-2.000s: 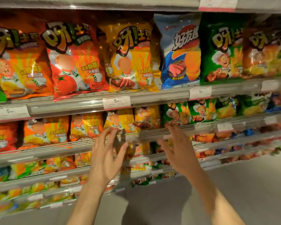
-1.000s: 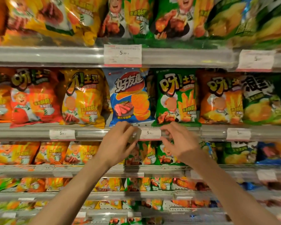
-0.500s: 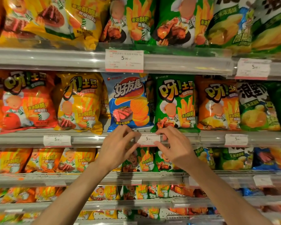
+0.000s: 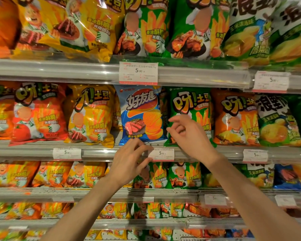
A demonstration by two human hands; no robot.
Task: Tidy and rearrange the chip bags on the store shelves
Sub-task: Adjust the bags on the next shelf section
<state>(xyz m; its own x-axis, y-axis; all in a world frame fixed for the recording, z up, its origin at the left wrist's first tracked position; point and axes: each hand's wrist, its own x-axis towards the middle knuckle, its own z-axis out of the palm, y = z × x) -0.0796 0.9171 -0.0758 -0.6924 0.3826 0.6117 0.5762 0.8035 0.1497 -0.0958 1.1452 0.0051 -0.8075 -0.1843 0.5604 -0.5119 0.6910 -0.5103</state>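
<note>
Store shelves [image 4: 97,153] fill the frame in tiers, packed with upright chip bags. Blue chip bag [image 4: 142,115] stands at centre on the middle shelf, between a yellow bag [image 4: 90,115] and a green bag [image 4: 189,105]. Left hand [image 4: 129,164]: fingers curled at the price tag [image 4: 162,153] on the shelf rail, grip unclear. Right hand [image 4: 191,138]: raised before the green bag, fingers loosely curled, holding nothing.

A shop's snack aisle: tiers of metal shelves [image 4: 94,73] stand packed with upright chip bags [image 4: 141,113] in rows, and printed price tags [image 4: 138,73] reading 5.90 are clipped along the shelf edges.
</note>
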